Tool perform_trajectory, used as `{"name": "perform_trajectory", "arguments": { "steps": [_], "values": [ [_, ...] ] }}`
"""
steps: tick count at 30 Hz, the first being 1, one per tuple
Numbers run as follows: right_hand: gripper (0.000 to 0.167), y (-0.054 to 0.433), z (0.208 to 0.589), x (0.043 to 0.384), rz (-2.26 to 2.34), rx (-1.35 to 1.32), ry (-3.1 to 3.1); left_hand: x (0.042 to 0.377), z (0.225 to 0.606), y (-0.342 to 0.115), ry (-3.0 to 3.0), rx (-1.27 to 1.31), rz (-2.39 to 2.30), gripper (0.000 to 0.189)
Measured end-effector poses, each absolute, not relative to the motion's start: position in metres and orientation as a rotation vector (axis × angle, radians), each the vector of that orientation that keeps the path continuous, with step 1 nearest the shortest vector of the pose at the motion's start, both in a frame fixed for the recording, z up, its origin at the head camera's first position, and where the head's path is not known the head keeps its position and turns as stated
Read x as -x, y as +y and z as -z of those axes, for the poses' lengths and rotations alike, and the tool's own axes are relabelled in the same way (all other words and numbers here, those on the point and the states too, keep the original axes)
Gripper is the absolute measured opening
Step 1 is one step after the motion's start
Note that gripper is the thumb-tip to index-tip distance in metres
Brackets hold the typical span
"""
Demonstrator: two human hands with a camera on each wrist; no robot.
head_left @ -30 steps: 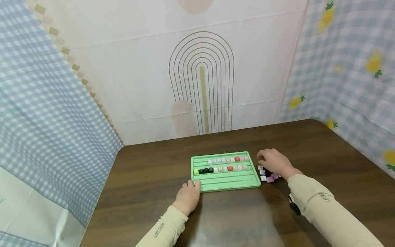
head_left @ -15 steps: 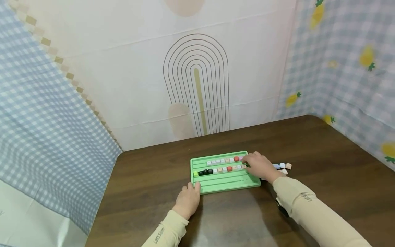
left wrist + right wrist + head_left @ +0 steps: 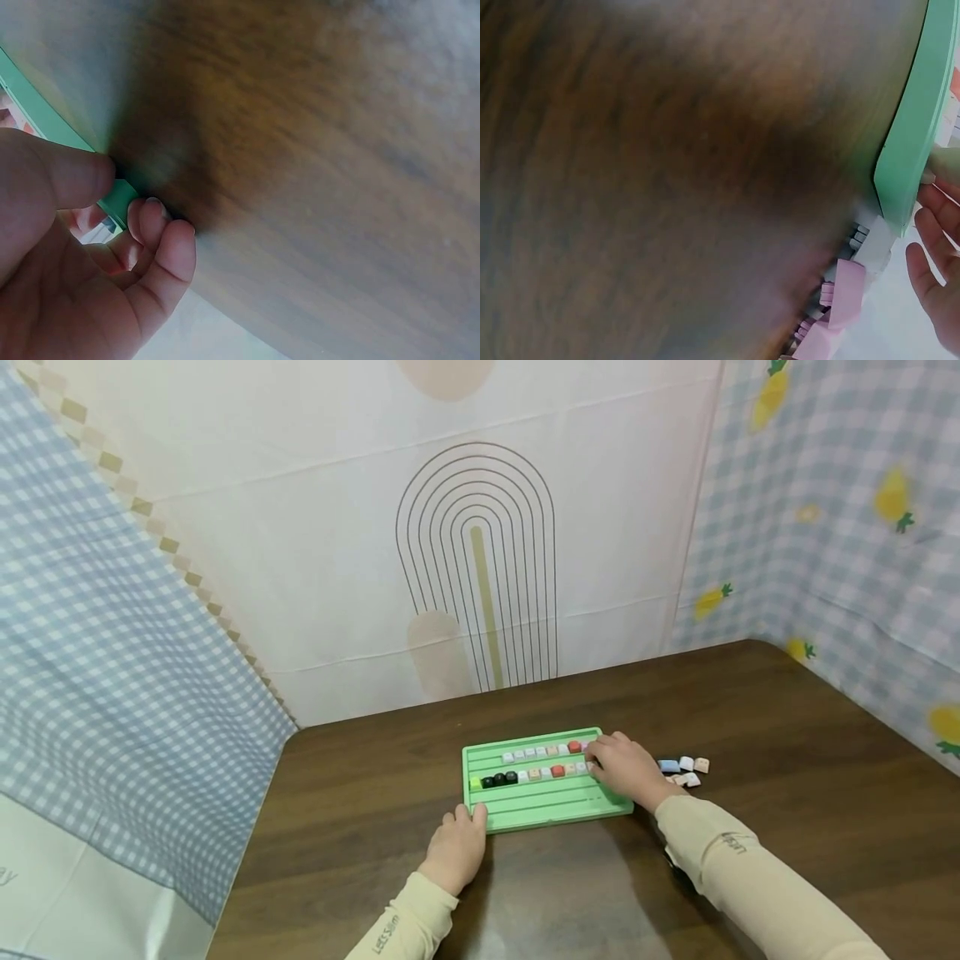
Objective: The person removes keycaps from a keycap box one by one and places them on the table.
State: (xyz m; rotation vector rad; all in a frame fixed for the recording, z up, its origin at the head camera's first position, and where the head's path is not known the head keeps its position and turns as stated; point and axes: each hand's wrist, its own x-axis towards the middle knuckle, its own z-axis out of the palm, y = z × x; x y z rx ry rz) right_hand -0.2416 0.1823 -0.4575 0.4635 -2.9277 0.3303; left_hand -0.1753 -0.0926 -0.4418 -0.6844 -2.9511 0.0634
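A green grooved tray (image 3: 525, 806) lies on the table, with one row of keycaps (image 3: 542, 751) along its back and a second row (image 3: 535, 774) below it. My left hand (image 3: 456, 845) grips the tray's near left corner; in the left wrist view, thumb and fingers (image 3: 176, 251) pinch its edge (image 3: 56, 124). Over the right end of both rows is my right hand (image 3: 626, 768), covering the keycaps there. The right wrist view has its thumb and forefinger together inside the tray rim (image 3: 911, 142), pinching a small pale keycap (image 3: 928, 178), mostly hidden; the other fingers (image 3: 922, 274) are spread.
Loose keycaps (image 3: 686, 763) lie on the brown table (image 3: 352, 810) to the right of the tray, partly behind the right forearm. Pink keycaps (image 3: 847, 292) sit just outside the tray rim in the right wrist view. A patterned cloth (image 3: 337, 568) hangs behind the table.
My right hand has moved left from the loose keycaps onto the tray's right end, shifting slightly in the last half second. My left hand keeps its hold on the corner.
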Motion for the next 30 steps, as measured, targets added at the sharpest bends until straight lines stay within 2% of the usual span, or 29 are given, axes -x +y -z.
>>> {"name": "perform_trajectory", "arguments": {
  "steps": [11, 18, 30],
  "values": [
    [0.013, 0.191, 0.447, 0.237, -0.291, -0.486, -2.909, 0.174, 0.443, -0.092, -2.972, 0.679, -0.055, 0.008],
    [0.015, 0.213, 0.434, 0.237, -0.407, -0.348, -2.93, 0.174, 0.441, -0.092, -2.981, 0.679, -0.05, 0.009],
    [0.017, 0.247, 0.438, 0.238, -0.427, -0.121, -3.016, 0.175, 0.442, -0.092, -2.98, 0.679, -0.065, 0.006]
  ]
}}
